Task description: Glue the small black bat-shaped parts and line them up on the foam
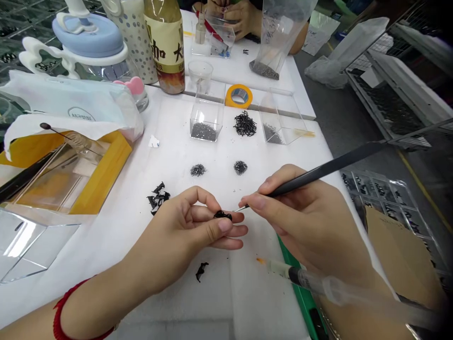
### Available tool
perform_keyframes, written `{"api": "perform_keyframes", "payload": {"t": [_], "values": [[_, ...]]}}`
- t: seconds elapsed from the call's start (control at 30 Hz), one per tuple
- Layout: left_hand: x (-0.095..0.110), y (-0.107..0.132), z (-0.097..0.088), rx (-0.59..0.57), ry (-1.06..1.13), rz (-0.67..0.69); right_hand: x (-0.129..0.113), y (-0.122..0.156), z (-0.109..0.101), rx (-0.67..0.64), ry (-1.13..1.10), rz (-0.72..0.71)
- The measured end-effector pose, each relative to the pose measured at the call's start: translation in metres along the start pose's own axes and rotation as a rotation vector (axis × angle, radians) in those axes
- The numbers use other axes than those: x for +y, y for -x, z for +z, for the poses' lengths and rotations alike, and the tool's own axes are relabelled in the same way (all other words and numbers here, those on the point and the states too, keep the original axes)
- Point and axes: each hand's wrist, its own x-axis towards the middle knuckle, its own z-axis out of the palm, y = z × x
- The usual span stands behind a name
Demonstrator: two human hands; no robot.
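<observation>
Thumb and fingers of the left hand pinched a small black piece above the middle of the white table. The right hand gripped a black tool like a pen. Its thin metal tip pointed at the piece, very close to it, but it was too small to tell if they touched. A red string went round the left wrist.

Just left of the left hand lay a heap of black bits. One lone bit lay closer to the front edge. Past the hands sat a left pile of grains and a right pile of grains. Farther back, black sticks lay between a left clear box and a right clear box. Yellow tape and a tall bottle were at the back edge. Another person's hands showed beyond that edge.
</observation>
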Motion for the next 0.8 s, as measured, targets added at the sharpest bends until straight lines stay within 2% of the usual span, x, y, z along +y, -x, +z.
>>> {"api": "perform_keyframes", "payload": {"t": [0.27, 0.5, 0.8], "values": [[-0.0007, 0.0013, 0.0016, -0.008, -0.015, 0.042, 0.0016, 0.003, 0.0073, -0.028, -0.072, 0.029], [-0.0002, -0.0002, 0.0017, 0.004, -0.05, 0.032, -0.002, 0.0025, 0.0082, -0.03, -0.037, 0.077], [-0.0014, 0.0012, 0.0017, 0.004, -0.057, 0.035, -0.0025, 0.004, 0.0077, -0.049, 0.029, 0.062]]}}
